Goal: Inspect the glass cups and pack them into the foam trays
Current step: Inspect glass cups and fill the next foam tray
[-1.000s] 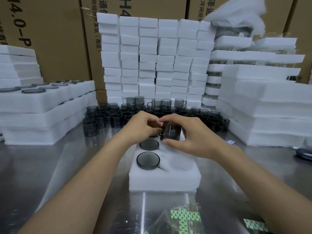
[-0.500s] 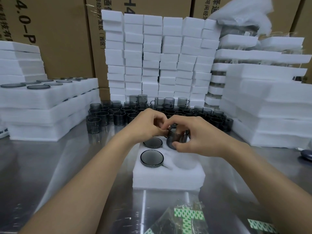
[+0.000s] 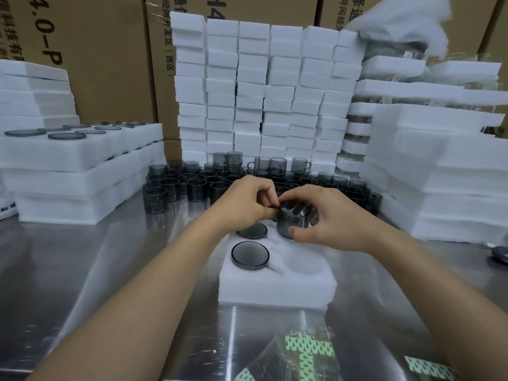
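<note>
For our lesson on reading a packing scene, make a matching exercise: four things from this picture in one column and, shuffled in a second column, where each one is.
Things
1. held cup
2. nearest packed cup
3. loose cups
4. plastic bag

Places
A. on the metal table, nearest the camera
B. seated in the foam tray's near left hole
C. between the left hand and right hand, above the tray
D. standing on the table behind the hands

Pairs: 1-C, 2-B, 3-D, 4-A
</note>
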